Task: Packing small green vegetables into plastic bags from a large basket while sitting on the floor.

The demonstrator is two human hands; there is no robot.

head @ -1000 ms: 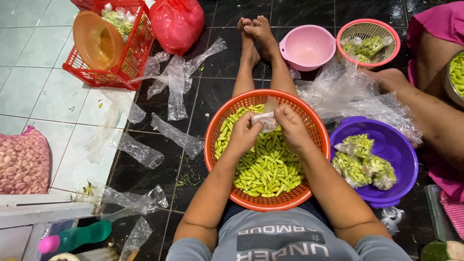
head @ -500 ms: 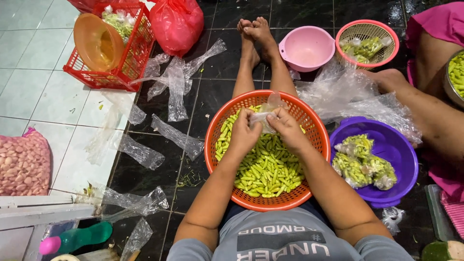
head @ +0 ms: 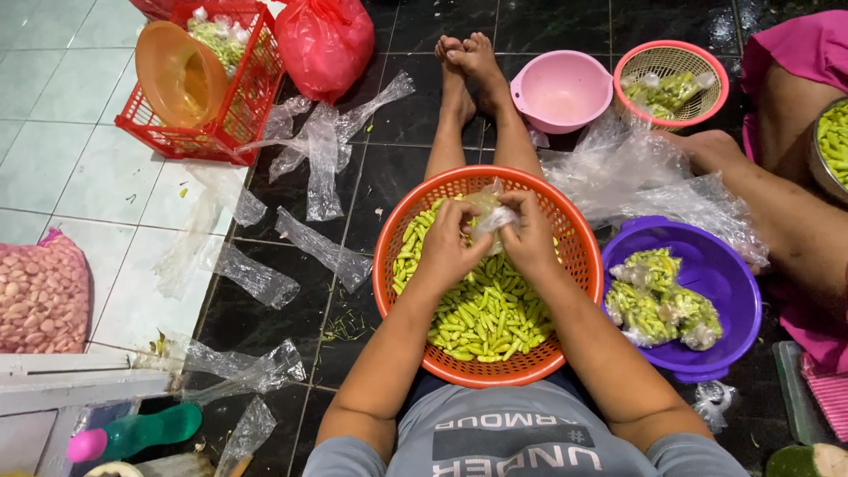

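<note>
An orange basket [head: 395,237] full of small green chillies [head: 490,314] rests on my lap. Above its far half, my left hand [head: 449,247] and my right hand [head: 528,237] both grip a small clear plastic bag [head: 488,212] with some chillies in it. The fingers of both hands are closed around the top of the bag.
A purple bowl [head: 724,265] with filled bags [head: 658,296] sits right of the basket. Beyond lie a pink bowl [head: 561,88], a pink basket [head: 671,84], loose clear bags [head: 318,155], a red crate [head: 208,79] and a red bag [head: 322,40]. Another person's leg [head: 786,212] is at right.
Both hands have shifted slightly toward the far side of the basket and drawn together on the clear bag, which now bunches between the fingers.
</note>
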